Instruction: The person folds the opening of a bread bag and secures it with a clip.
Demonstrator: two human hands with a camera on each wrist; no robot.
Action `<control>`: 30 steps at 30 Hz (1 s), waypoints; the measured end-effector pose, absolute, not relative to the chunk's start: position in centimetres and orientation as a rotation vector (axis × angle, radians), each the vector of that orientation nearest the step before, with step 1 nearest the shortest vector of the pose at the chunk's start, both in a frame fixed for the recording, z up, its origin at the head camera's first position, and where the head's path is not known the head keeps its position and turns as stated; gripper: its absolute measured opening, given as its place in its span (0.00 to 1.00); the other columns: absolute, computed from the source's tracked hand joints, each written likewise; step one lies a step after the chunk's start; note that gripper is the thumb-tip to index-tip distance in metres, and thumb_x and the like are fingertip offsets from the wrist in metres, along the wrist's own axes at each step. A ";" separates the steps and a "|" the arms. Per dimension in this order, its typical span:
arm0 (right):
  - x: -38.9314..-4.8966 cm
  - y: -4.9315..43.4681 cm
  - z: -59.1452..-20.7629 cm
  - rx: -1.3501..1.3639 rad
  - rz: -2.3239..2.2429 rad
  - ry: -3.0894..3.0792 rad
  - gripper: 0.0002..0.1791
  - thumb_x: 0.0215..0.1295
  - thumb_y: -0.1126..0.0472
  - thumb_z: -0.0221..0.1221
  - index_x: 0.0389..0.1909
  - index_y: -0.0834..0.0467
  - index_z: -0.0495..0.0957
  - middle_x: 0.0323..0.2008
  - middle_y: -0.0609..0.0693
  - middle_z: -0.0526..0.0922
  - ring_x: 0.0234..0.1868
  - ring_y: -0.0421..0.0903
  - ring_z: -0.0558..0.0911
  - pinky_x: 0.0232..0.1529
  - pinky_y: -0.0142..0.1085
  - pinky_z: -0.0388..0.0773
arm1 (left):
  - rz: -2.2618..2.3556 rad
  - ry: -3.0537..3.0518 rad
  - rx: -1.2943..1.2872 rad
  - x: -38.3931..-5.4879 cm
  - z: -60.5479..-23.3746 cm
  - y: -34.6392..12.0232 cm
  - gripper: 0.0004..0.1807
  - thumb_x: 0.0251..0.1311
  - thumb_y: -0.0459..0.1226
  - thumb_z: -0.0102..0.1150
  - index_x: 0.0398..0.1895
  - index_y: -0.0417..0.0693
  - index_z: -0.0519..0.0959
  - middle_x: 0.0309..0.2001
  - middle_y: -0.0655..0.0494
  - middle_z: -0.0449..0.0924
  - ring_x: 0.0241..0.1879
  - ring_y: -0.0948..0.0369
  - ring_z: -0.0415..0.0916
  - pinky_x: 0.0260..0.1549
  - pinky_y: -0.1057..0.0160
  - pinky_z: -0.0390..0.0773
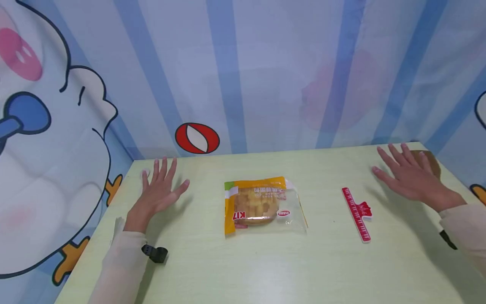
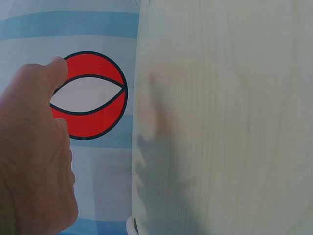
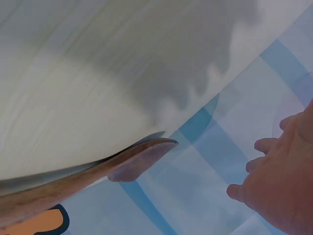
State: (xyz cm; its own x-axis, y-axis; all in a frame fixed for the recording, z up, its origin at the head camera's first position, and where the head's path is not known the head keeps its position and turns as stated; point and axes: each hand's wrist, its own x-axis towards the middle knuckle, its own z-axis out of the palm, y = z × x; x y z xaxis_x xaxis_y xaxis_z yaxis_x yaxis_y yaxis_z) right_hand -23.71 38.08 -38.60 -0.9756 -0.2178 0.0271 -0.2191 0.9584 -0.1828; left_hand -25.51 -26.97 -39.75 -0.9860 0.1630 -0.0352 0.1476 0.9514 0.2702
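My left hand (image 1: 157, 196) hovers over the left side of the table, fingers spread and holding nothing. Over the far right, my right hand (image 1: 411, 177) is likewise spread and empty. Between them lies a packaged round bread (image 1: 256, 204) in a yellow and clear wrapper, its print upside down in the head view. Nearer the right hand, a red clip (image 1: 356, 215) with a white piano-key pattern lies slanted on the table. A brown, wooden-looking piece with a rounded end (image 1: 430, 164) is partly hidden behind the right hand; the right wrist view shows its long curved edge (image 3: 98, 171).
The pale wooden table (image 1: 265, 270) meets a blue-striped cloth backdrop (image 1: 265, 84) at its back edge, with cartoon figures on the cloth. Beyond the left fingers is a small white round thing (image 1: 144, 172). Something pale (image 1: 118, 223) shows partly behind the left wrist.
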 end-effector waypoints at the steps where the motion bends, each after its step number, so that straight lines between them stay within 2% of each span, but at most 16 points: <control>1: -23.6 38.0 -38.6 0.352 0.289 -3.105 0.45 0.78 0.37 0.40 0.81 0.53 0.31 0.80 0.68 0.32 0.78 0.69 0.24 0.69 0.73 0.20 | 0.418 3.045 0.246 -25.5 -39.8 -26.9 0.51 0.69 0.70 0.30 0.81 0.54 0.27 0.81 0.45 0.16 0.79 0.41 0.13 0.68 0.29 0.16; 9: -23.5 36.9 -38.9 0.363 0.320 -3.119 0.45 0.78 0.37 0.40 0.82 0.55 0.33 0.80 0.68 0.34 0.79 0.70 0.27 0.70 0.73 0.26 | 0.462 3.018 0.265 -25.4 -39.8 -26.6 0.50 0.70 0.70 0.30 0.81 0.55 0.26 0.81 0.47 0.15 0.79 0.42 0.12 0.68 0.28 0.19; 13: -23.8 36.5 -38.5 0.367 0.478 -3.126 0.43 0.80 0.39 0.37 0.81 0.58 0.31 0.79 0.70 0.33 0.78 0.70 0.28 0.70 0.73 0.30 | 0.556 2.968 0.287 -25.5 -39.8 -26.4 0.49 0.71 0.68 0.31 0.81 0.55 0.25 0.81 0.49 0.14 0.79 0.43 0.12 0.69 0.28 0.20; 17: -23.9 35.9 -37.6 0.333 0.816 -3.164 0.42 0.81 0.39 0.32 0.80 0.57 0.26 0.79 0.68 0.28 0.78 0.70 0.25 0.70 0.74 0.34 | 0.666 2.919 0.308 -25.6 -39.7 -26.0 0.49 0.71 0.68 0.31 0.81 0.55 0.26 0.81 0.51 0.15 0.80 0.43 0.14 0.71 0.30 0.21; 20: -23.9 35.4 -36.9 0.300 1.027 -3.163 0.41 0.81 0.38 0.30 0.80 0.54 0.23 0.80 0.65 0.25 0.79 0.70 0.28 0.69 0.74 0.38 | 0.715 2.894 0.322 -25.7 -39.6 -25.7 0.50 0.70 0.70 0.31 0.82 0.56 0.27 0.82 0.51 0.17 0.80 0.44 0.16 0.72 0.31 0.23; 23: -23.8 35.0 -36.4 0.289 1.181 -3.132 0.41 0.80 0.37 0.30 0.80 0.50 0.24 0.81 0.61 0.26 0.80 0.69 0.31 0.69 0.74 0.40 | 0.728 2.869 0.341 -25.8 -39.4 -25.3 0.49 0.70 0.70 0.30 0.82 0.57 0.29 0.82 0.50 0.20 0.81 0.45 0.17 0.72 0.32 0.24; 26: -23.6 34.7 -36.0 0.284 1.331 -3.095 0.41 0.79 0.35 0.30 0.81 0.47 0.25 0.82 0.57 0.26 0.80 0.66 0.30 0.70 0.74 0.39 | 0.728 2.842 0.365 -26.0 -39.3 -24.9 0.48 0.70 0.70 0.29 0.82 0.58 0.29 0.83 0.49 0.22 0.81 0.45 0.17 0.73 0.33 0.24; 30: -23.2 34.1 -35.6 0.315 1.472 -3.059 0.41 0.79 0.35 0.31 0.81 0.48 0.27 0.82 0.56 0.30 0.81 0.67 0.34 0.72 0.72 0.39 | 0.732 2.817 0.403 -26.2 -39.2 -24.4 0.46 0.71 0.68 0.29 0.83 0.58 0.33 0.83 0.48 0.24 0.81 0.45 0.19 0.74 0.33 0.25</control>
State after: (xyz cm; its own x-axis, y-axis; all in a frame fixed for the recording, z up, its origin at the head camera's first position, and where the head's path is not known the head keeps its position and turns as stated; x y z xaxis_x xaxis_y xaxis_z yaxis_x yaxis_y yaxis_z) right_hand -23.25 34.07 -35.65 -0.9477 -0.2771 -0.1584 -0.0491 0.6171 -0.7854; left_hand -26.24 -24.36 -39.22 -0.9423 0.3102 -0.1259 0.2097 0.8401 0.5002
